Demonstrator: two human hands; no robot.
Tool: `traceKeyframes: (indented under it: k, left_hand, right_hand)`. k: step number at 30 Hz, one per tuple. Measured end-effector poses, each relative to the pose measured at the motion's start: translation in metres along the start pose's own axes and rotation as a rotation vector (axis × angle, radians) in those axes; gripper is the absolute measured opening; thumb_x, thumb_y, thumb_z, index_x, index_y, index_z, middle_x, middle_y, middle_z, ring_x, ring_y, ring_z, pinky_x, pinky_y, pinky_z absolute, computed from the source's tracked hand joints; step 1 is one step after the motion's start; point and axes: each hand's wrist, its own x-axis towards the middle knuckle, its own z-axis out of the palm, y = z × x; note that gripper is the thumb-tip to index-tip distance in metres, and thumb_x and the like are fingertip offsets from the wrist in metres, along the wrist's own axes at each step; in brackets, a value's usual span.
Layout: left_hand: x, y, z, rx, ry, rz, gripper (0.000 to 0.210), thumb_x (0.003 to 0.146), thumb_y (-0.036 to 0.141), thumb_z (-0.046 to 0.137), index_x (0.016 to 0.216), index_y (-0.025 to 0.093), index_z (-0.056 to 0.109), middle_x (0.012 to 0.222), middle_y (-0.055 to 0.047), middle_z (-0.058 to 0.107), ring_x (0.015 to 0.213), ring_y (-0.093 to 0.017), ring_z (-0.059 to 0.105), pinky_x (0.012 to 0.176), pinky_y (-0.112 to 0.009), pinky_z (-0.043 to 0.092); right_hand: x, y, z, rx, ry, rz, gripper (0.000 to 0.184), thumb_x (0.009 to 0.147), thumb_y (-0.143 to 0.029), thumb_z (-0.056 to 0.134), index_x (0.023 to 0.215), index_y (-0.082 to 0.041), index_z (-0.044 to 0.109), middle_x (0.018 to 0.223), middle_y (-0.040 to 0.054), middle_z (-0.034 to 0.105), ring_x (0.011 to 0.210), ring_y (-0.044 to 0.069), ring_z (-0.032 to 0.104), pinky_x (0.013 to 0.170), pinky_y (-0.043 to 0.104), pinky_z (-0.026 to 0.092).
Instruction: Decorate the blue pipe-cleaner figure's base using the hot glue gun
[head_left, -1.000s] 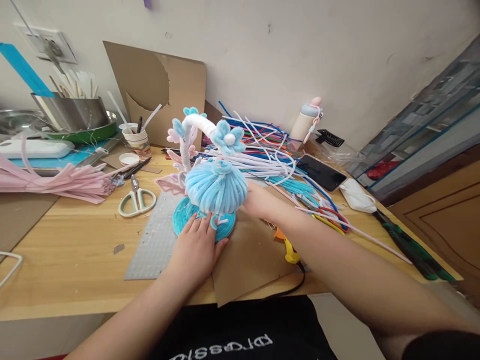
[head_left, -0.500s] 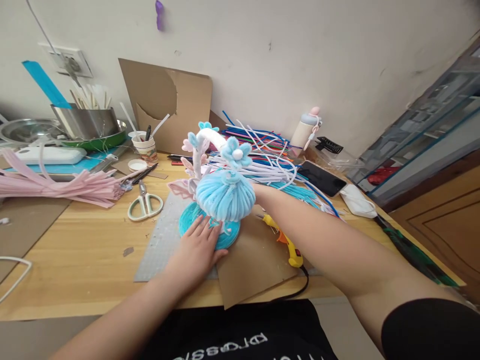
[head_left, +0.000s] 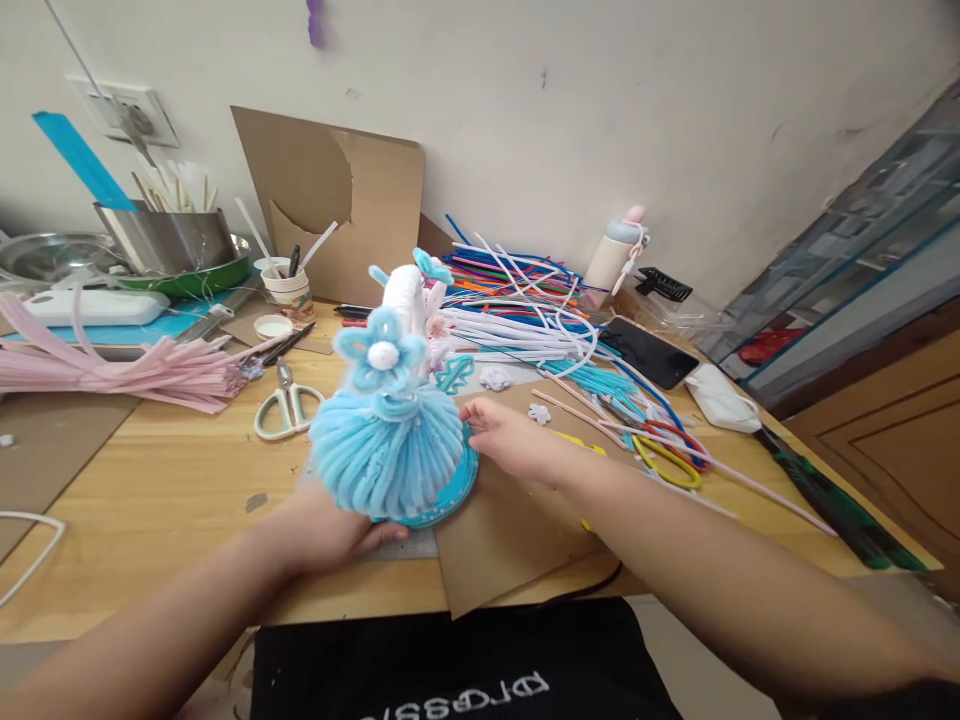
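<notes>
A pipe-cleaner ornament stands before me. It has a fluffy light-blue dome (head_left: 386, 455), a white arched stem (head_left: 405, 295) and a blue flower with a white centre (head_left: 383, 355). Under the dome is a round turquoise base (head_left: 454, 490). My left hand (head_left: 326, 530) grips the base's near-left side; its thumb shows along the edge, while the dome hides its other fingers. At the right rim, my right hand (head_left: 499, 435) has its fingers closed on the base. Just past that hand lie a turquoise leaf shape (head_left: 454, 374) and a small white flower (head_left: 538, 413).
Brown cardboard (head_left: 510, 540) lies beside the base, with a yellow glue gun (head_left: 581, 440) mostly behind my right forearm. White-handled scissors (head_left: 289, 405) and pink pipe cleaners (head_left: 142, 370) are at left. Coloured pipe cleaners (head_left: 517, 280), a phone (head_left: 649, 352) and yellow-and-red-handled scissors (head_left: 667, 460) lie at right.
The ornament has turned, bringing its dome and flower toward me and to the left. My right hand has come from behind the dome to the base's right rim; my left hand has shifted left.
</notes>
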Motion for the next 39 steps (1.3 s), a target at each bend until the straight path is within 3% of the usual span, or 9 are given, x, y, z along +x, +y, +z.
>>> traceKeyframes:
  k: [4, 6, 9, 14, 22, 27, 30, 34, 39]
  left_hand:
    - [0.002, 0.004, -0.002, -0.008, -0.014, -0.03, 0.04, 0.09, 0.047, 0.042, 0.112, 0.019, 0.061, 0.126, -0.013, 0.058, 0.117, -0.03, 0.051, 0.1, -0.042, 0.039]
    - [0.005, 0.006, -0.004, -0.065, -0.05, -0.049, 0.041, 0.09, 0.045, 0.042, 0.117, 0.019, 0.058, 0.121, -0.012, 0.061, 0.113, -0.029, 0.054, 0.096, -0.04, 0.041]
    - [0.008, 0.007, -0.007, -0.146, -0.111, -0.065, 0.05, 0.089, 0.047, 0.044, 0.13, 0.019, 0.05, 0.107, -0.01, 0.067, 0.098, -0.026, 0.062, 0.086, -0.035, 0.046]
    - [0.007, 0.006, -0.004, -0.191, -0.048, -0.074, 0.054, 0.088, 0.048, 0.044, 0.134, 0.021, 0.046, 0.118, -0.011, 0.063, 0.109, -0.027, 0.058, 0.089, -0.037, 0.046]
    - [0.004, 0.006, 0.006, -0.147, 0.086, -0.048, 0.034, 0.085, 0.047, 0.046, 0.097, 0.02, 0.065, 0.116, -0.011, 0.062, 0.112, -0.03, 0.054, 0.097, -0.045, 0.042]
    - [0.005, 0.007, -0.003, -0.133, 0.034, -0.06, 0.042, 0.086, 0.044, 0.047, 0.118, 0.02, 0.057, 0.125, -0.011, 0.058, 0.116, -0.03, 0.052, 0.096, -0.043, 0.043]
    - [0.007, 0.007, -0.004, -0.186, -0.025, -0.097, 0.044, 0.088, 0.044, 0.045, 0.124, 0.021, 0.055, 0.116, -0.01, 0.064, 0.107, -0.026, 0.058, 0.09, -0.037, 0.046]
    - [0.01, 0.014, 0.002, -0.168, 0.033, -0.191, 0.034, 0.095, 0.032, 0.035, 0.107, 0.021, 0.064, 0.102, -0.008, 0.068, 0.096, -0.022, 0.062, 0.085, -0.035, 0.047]
    - [0.012, 0.027, 0.01, 0.048, 0.214, -0.275, 0.026, 0.09, 0.024, 0.041, 0.08, 0.017, 0.064, 0.088, -0.01, 0.067, 0.085, -0.025, 0.062, 0.071, -0.035, 0.05]
  right_hand:
    - [-0.048, -0.001, 0.007, -0.266, 0.117, -0.229, 0.03, 0.081, -0.008, 0.045, 0.102, -0.02, 0.063, 0.113, 0.0084, 0.058, 0.109, 0.021, 0.051, 0.095, 0.041, 0.041]
    - [-0.07, -0.002, 0.015, -0.337, 0.122, -0.354, 0.03, 0.086, -0.011, 0.042, 0.106, -0.018, 0.064, 0.109, 0.0098, 0.059, 0.105, 0.021, 0.052, 0.092, 0.039, 0.043]
    - [-0.09, -0.006, 0.03, -0.481, -0.01, -0.433, 0.036, 0.092, -0.025, 0.043, 0.125, -0.018, 0.055, 0.109, 0.0111, 0.059, 0.097, 0.023, 0.052, 0.083, 0.04, 0.044]
    - [-0.094, -0.009, 0.042, -0.671, -0.102, -0.353, 0.042, 0.095, -0.036, 0.038, 0.137, -0.03, 0.045, 0.102, 0.0086, 0.057, 0.088, 0.023, 0.049, 0.071, 0.038, 0.038]
    - [-0.093, -0.004, 0.045, -0.708, -0.067, -0.287, 0.04, 0.096, -0.033, 0.037, 0.135, -0.03, 0.048, 0.098, 0.0078, 0.056, 0.088, 0.023, 0.046, 0.071, 0.037, 0.033]
    - [-0.092, -0.003, 0.044, -0.71, -0.056, -0.273, 0.042, 0.096, -0.032, 0.037, 0.137, -0.031, 0.045, 0.101, 0.0082, 0.056, 0.09, 0.023, 0.047, 0.072, 0.036, 0.032]
    - [-0.091, -0.002, 0.043, -0.713, -0.05, -0.259, 0.042, 0.096, -0.032, 0.037, 0.137, -0.031, 0.045, 0.101, 0.0086, 0.056, 0.09, 0.023, 0.047, 0.073, 0.036, 0.032]
    - [-0.089, -0.002, 0.043, -0.722, -0.044, -0.247, 0.042, 0.096, -0.032, 0.037, 0.137, -0.031, 0.045, 0.099, 0.0086, 0.056, 0.089, 0.023, 0.047, 0.072, 0.036, 0.031]
    - [-0.087, -0.003, 0.044, -0.738, -0.027, -0.243, 0.037, 0.095, -0.032, 0.038, 0.128, -0.029, 0.055, 0.099, 0.0088, 0.056, 0.09, 0.024, 0.047, 0.072, 0.037, 0.03]
